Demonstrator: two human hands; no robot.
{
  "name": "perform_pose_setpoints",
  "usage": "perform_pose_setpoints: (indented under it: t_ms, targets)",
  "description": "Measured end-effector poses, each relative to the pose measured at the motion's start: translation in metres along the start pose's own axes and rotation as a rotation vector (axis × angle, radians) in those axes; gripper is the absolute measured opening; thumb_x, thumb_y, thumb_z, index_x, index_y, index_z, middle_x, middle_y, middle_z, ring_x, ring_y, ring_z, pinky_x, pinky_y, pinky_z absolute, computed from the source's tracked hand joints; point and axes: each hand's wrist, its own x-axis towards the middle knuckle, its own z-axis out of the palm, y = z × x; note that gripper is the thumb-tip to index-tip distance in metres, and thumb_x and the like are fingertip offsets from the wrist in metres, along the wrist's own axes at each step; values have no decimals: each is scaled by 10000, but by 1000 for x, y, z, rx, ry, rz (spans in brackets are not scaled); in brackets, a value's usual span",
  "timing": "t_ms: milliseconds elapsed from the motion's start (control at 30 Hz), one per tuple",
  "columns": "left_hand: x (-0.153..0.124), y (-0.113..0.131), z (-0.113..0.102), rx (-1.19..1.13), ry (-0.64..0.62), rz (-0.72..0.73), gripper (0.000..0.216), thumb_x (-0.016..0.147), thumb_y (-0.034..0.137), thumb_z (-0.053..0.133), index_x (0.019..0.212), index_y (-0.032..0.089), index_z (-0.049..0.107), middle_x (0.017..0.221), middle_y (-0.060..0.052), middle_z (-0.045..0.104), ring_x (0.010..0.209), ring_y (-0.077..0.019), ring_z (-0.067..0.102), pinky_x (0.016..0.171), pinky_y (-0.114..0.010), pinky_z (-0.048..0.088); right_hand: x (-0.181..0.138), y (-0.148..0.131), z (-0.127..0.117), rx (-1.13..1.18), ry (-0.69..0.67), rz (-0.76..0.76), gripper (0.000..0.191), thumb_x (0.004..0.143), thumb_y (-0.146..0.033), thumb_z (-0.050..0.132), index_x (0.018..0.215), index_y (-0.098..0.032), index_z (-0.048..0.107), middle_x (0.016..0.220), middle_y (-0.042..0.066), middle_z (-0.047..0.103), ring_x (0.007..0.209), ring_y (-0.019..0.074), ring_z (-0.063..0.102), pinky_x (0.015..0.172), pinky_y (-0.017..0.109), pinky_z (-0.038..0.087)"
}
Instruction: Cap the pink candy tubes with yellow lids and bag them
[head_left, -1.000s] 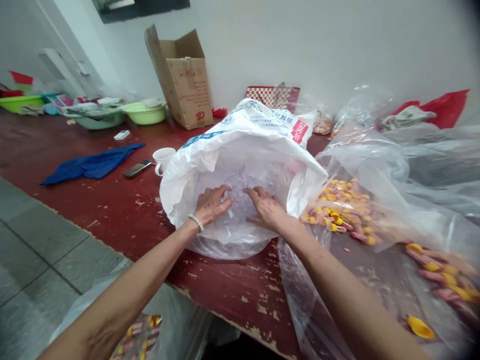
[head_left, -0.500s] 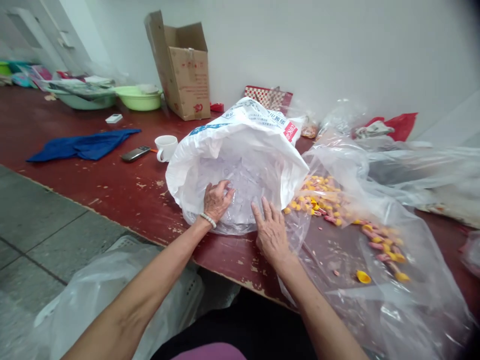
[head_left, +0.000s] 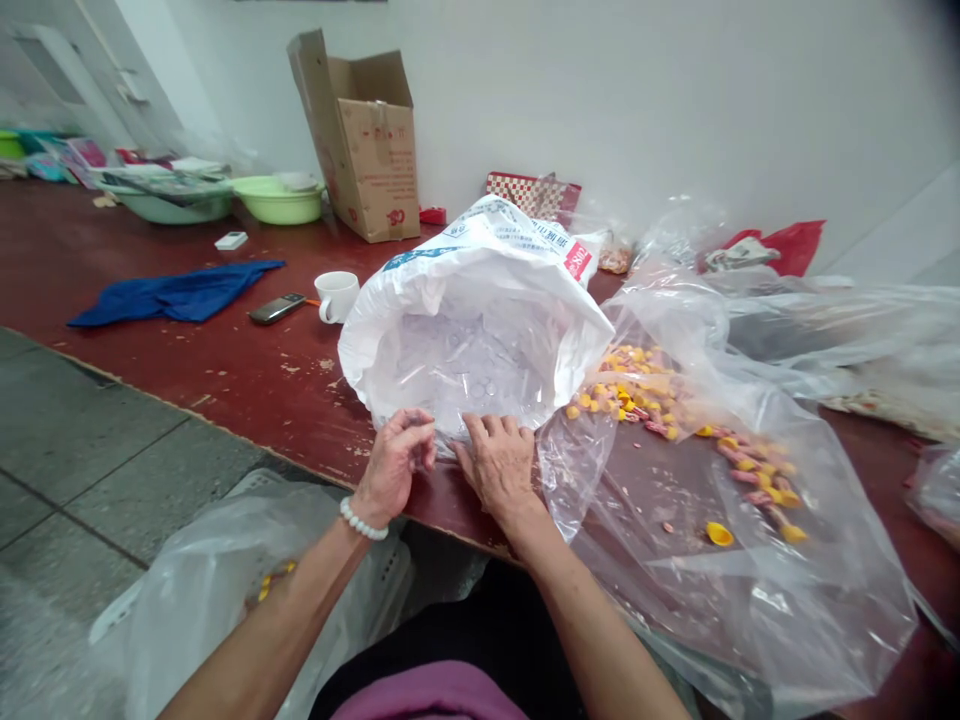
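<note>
A white printed sack [head_left: 480, 240] lies on its side with its mouth toward me. Inside it is a heap of clear plastic pieces [head_left: 480, 360], too alike to tell apart. My left hand [head_left: 394, 462], with a beaded bracelet on the wrist, is at the lower left of the mouth; its fingers are curled together, and whatever they may hold is hidden. Across the sack's lower edge rests my right hand [head_left: 498, 462], palm down with fingers extended. Small yellow and pink pieces [head_left: 637, 385] lie on the right under clear plastic sheeting [head_left: 750, 600].
Left of the sack are a white mug [head_left: 337, 296], a phone [head_left: 277, 308] and a blue cloth [head_left: 176, 292]. Behind stand an open cardboard box [head_left: 379, 165] and a green basin [head_left: 277, 203]. A plastic-lined crate [head_left: 225, 580] sits below the table edge [head_left: 202, 405].
My left hand has drawn back from inside the sack toward me and its lower edge. My right hand has shifted left along that edge.
</note>
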Motion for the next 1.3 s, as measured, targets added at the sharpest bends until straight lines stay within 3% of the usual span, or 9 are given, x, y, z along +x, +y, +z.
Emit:
perform_pose_setpoints:
  t_ms: [167,400,600,800,933,1067,1167,1300]
  targets:
    - [-16,-17,-8,-73,-68,-169,253,640,166,676,882,154,604,599,54,519,514,-73,498,527,-210,422,-2,4,17,-23,15,85,236,901,-310,455,1089,-246,583,895,60,648,877,232,512,726,366,283]
    - [-14,-26,-7,-79,-159,-256,280,674,155,706,947,148,644,908,-29,635,635,-79,582,642,-226,478,-35,9,9,167,231,122,233,869,-266,486,1064,-196,593,922,58,664,865,209,538,763,351,324]
    - [-18,-32,1,-278,-331,-380,207,752,174,672,954,147,640,915,-58,648,807,-135,625,772,-259,501,-60,-8,3,357,307,6,209,880,-236,477,1050,-172,580,957,57,669,854,177,558,787,341,372]
    - [-18,-39,9,-313,-245,-328,286,765,138,659,1037,191,590,926,-22,633,800,-109,613,750,-224,494,-59,-5,13,444,227,69,221,875,-237,488,1068,-183,583,954,59,658,860,189,560,796,351,391]
    - [-15,-39,12,-322,-333,-344,231,806,142,616,1035,159,594,1025,-57,630,909,-129,609,827,-228,471,-53,-2,17,670,223,249,238,856,-326,540,1044,-182,570,942,63,655,832,185,582,783,341,442]
    - [-17,-36,16,-304,-369,-352,232,809,134,611,1039,159,597,1101,-72,625,996,-161,602,877,-258,457,-48,1,11,895,121,346,285,838,-292,538,1105,-194,527,1011,66,645,885,177,602,799,328,472]
    - [-19,-35,20,-377,-291,-303,184,800,134,629,980,150,596,1072,-73,643,1026,-177,608,923,-278,443,-49,-1,1,931,76,371,335,819,-244,509,1148,-184,493,984,61,630,831,164,595,764,317,475]
    - [-19,-35,25,-602,-123,-271,122,806,169,637,892,172,550,1198,-73,605,1138,-216,567,956,-329,441,-63,-13,-9,971,-5,392,191,789,-217,517,977,-194,500,830,5,598,700,131,558,676,279,459]
